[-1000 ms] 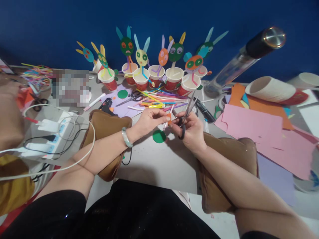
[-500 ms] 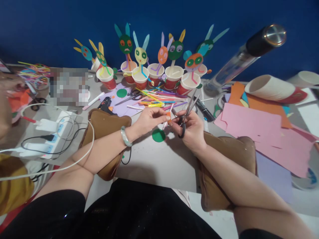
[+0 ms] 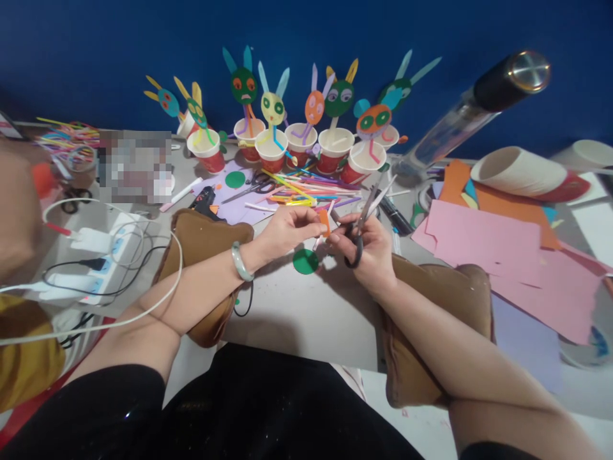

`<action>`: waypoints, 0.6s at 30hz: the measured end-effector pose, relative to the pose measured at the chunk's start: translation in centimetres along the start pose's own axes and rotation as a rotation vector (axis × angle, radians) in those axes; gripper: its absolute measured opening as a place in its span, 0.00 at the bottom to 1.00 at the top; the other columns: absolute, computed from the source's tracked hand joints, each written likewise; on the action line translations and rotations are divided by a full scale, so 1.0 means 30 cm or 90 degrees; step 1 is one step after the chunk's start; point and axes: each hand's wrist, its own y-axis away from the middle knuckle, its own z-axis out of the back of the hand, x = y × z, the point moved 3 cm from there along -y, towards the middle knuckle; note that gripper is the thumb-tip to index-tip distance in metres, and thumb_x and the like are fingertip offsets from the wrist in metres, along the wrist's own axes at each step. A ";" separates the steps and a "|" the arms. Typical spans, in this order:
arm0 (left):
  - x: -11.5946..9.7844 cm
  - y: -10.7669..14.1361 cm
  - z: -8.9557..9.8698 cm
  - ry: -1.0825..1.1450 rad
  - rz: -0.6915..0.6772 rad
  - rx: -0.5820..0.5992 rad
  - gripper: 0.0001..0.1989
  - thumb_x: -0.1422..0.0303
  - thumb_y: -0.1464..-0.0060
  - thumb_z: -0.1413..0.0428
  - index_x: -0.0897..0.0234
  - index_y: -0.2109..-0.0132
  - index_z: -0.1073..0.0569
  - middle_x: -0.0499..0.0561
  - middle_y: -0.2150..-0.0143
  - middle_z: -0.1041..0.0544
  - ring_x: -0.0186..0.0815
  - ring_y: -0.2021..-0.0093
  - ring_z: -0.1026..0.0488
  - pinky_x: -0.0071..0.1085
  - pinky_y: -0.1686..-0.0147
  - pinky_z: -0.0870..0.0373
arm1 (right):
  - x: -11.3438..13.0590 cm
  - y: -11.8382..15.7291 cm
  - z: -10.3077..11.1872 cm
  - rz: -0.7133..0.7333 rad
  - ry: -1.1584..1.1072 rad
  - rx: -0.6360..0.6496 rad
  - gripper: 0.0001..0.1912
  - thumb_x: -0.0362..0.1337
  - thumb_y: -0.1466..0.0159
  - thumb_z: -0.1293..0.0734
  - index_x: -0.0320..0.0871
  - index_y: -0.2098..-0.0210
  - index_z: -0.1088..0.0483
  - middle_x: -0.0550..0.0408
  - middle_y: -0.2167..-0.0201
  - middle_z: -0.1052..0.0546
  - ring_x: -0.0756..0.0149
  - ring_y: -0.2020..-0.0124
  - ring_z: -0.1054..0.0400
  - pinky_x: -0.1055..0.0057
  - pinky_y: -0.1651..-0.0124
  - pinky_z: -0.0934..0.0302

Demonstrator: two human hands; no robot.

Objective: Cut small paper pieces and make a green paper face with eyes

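- Left grip: the left hand point(image 3: 294, 230) is pinching a small, flat orange paper piece point(image 3: 324, 222) between thumb and fingers, above the grey desk point(image 3: 306, 308).
- Right grip: the right hand point(image 3: 377, 250) is holding black-handled metal scissors point(image 3: 368, 208), blades parted and pointing away from the wearer. Whether its fingertips are touching the paper, I cannot tell.
- Judgement: sound handling is calling for a light pinch, leaving the paper uncreased, with blades facing clear of the left fingers.
- Near: a round green paper disc point(image 3: 305, 261) is lying on the desk; working clear of it is advisable.
- Beyond: slender multicoloured straws point(image 3: 330, 187) are lying loose; scissor tips are needing clearance there.
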 end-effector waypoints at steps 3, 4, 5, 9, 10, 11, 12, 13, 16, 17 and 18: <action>-0.010 -0.003 0.018 0.024 -0.010 -0.046 0.14 0.62 0.48 0.34 0.64 0.72 0.28 0.46 0.72 0.25 0.29 0.70 0.31 0.29 0.65 0.32 | 0.000 0.003 -0.008 0.006 0.021 0.056 0.29 0.57 0.46 0.20 0.49 0.57 0.31 0.58 0.71 0.22 0.64 0.72 0.26 0.65 0.67 0.29; -0.013 -0.004 0.024 0.027 -0.010 -0.060 0.14 0.61 0.48 0.33 0.64 0.71 0.28 0.46 0.72 0.25 0.29 0.70 0.30 0.29 0.65 0.32 | -0.001 0.005 -0.012 0.002 0.031 0.079 0.29 0.58 0.46 0.21 0.48 0.57 0.31 0.57 0.71 0.22 0.63 0.71 0.25 0.65 0.65 0.29; -0.016 -0.005 0.029 0.029 -0.010 -0.071 0.15 0.61 0.48 0.33 0.64 0.71 0.28 0.47 0.72 0.25 0.29 0.70 0.30 0.29 0.65 0.31 | -0.001 0.006 -0.016 -0.006 0.042 0.100 0.30 0.60 0.45 0.21 0.48 0.56 0.31 0.56 0.70 0.21 0.63 0.70 0.25 0.65 0.64 0.29; -0.027 -0.009 0.036 0.055 -0.032 -0.102 0.15 0.60 0.48 0.33 0.63 0.71 0.29 0.46 0.73 0.25 0.29 0.71 0.29 0.29 0.65 0.30 | -0.003 0.010 -0.030 -0.040 0.087 0.165 0.31 0.63 0.44 0.24 0.45 0.57 0.30 0.56 0.72 0.23 0.65 0.71 0.27 0.68 0.66 0.32; -0.029 -0.009 0.035 0.062 -0.037 -0.107 0.16 0.60 0.48 0.33 0.63 0.71 0.29 0.46 0.74 0.25 0.28 0.71 0.29 0.29 0.65 0.30 | -0.003 0.011 -0.033 -0.044 0.096 0.178 0.31 0.63 0.44 0.24 0.45 0.58 0.30 0.57 0.72 0.24 0.66 0.73 0.29 0.68 0.68 0.33; -0.029 -0.010 0.035 0.066 -0.040 -0.110 0.16 0.60 0.48 0.33 0.63 0.71 0.30 0.46 0.74 0.25 0.28 0.71 0.29 0.29 0.65 0.30 | -0.002 0.012 -0.035 -0.047 0.106 0.190 0.31 0.63 0.44 0.24 0.45 0.59 0.30 0.57 0.73 0.24 0.67 0.74 0.30 0.69 0.70 0.33; -0.029 -0.010 0.034 0.066 -0.039 -0.111 0.16 0.60 0.48 0.33 0.63 0.71 0.30 0.46 0.74 0.25 0.28 0.71 0.29 0.29 0.65 0.30 | -0.002 0.013 -0.037 -0.049 0.115 0.200 0.30 0.64 0.44 0.24 0.45 0.59 0.30 0.57 0.73 0.24 0.67 0.75 0.31 0.69 0.71 0.34; -0.028 -0.011 0.033 0.064 -0.037 -0.111 0.16 0.60 0.48 0.33 0.63 0.71 0.30 0.46 0.74 0.25 0.28 0.71 0.28 0.30 0.65 0.29 | -0.002 0.015 -0.039 -0.052 0.124 0.207 0.30 0.64 0.44 0.24 0.45 0.60 0.31 0.57 0.74 0.24 0.67 0.76 0.31 0.69 0.72 0.34; -0.026 -0.011 0.032 0.057 -0.034 -0.108 0.16 0.60 0.48 0.33 0.63 0.71 0.30 0.46 0.73 0.24 0.28 0.71 0.28 0.30 0.65 0.29 | -0.006 0.020 -0.041 -0.063 0.140 0.213 0.30 0.65 0.44 0.25 0.45 0.61 0.31 0.58 0.75 0.25 0.67 0.77 0.31 0.69 0.73 0.35; -0.025 -0.011 0.032 0.055 -0.035 -0.107 0.15 0.61 0.48 0.33 0.64 0.71 0.30 0.46 0.73 0.24 0.28 0.71 0.27 0.29 0.65 0.29 | -0.008 0.022 -0.041 -0.069 0.141 0.212 0.30 0.64 0.44 0.25 0.45 0.62 0.31 0.58 0.76 0.25 0.67 0.77 0.31 0.69 0.73 0.35; -0.023 -0.011 0.032 0.055 -0.036 -0.107 0.15 0.61 0.48 0.33 0.64 0.71 0.29 0.47 0.73 0.24 0.28 0.71 0.27 0.29 0.65 0.29 | -0.010 0.024 -0.041 -0.077 0.140 0.212 0.30 0.64 0.45 0.24 0.45 0.62 0.31 0.58 0.76 0.25 0.66 0.77 0.31 0.69 0.73 0.35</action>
